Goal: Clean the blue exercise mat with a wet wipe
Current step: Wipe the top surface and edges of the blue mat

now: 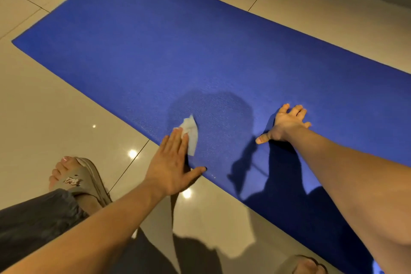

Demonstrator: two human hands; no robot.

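Blue exercise mat (155, 51): unrolled and flat on the tiled floor (55, 118), running diagonally from upper left to lower right of the view.
Wet wipe (191, 133): white and crumpled, on the mat close to its near long edge; lower part trapped under the fingers of the left hand, upper corner sticking out beyond them.
Left hand (171, 167): palm down, fingers straight and held together, pressing the wipe flat against the mat; thumb stretched out to the side, its tip at the mat's near edge; nothing pinched or curled round.
Right hand (287, 124): palm down on the mat, well apart from the wipe, to its right; fingers splayed with tips slightly bent, thumb pointing back toward the left hand; holds nothing.
Darker patch (213, 109): rounded, damp-looking area of the mat just beyond and to the right of the wipe, between the two hands.
Shadows (244, 167): dark shapes on the mat below the right hand and along the right forearm.
Sandal (82, 180): beige, open-toed, lettering on the strap, worn on a foot at lower left, on the tiles near the mat's edge.
Trouser leg (33, 216): dark grey, at the bottom left.
Second sandal (300, 264): partly in view at the bottom edge, just beside the mat.
Light reflections (132, 153): small bright spots on the glossy tiles.
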